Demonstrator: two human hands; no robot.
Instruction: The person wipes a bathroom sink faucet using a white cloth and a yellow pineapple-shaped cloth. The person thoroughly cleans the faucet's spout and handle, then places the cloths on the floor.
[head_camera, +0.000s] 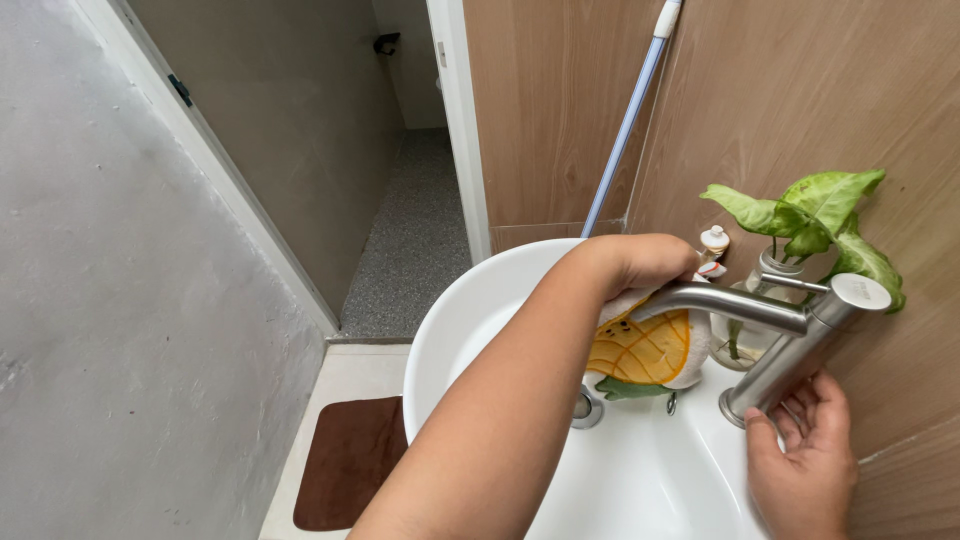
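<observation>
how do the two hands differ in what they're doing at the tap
The left hand is raised over the spout, pressing a yellow pineapple-shaped cloth against it; the right hand sits low at the base of the tap with no cloth. The left hand's grip is closed around the cloth, while the right hand's fingers are loosely curled against the metal. Both are bare and over the white sink.

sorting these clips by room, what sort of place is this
Most likely a small home bathroom or washroom: a white basin with a steel tap, a brown floor mat, and a mop handle leaning against the wood-look wall.

Plant (815, 215) behind faucet (790, 340), on sink (470, 300) rim
</observation>
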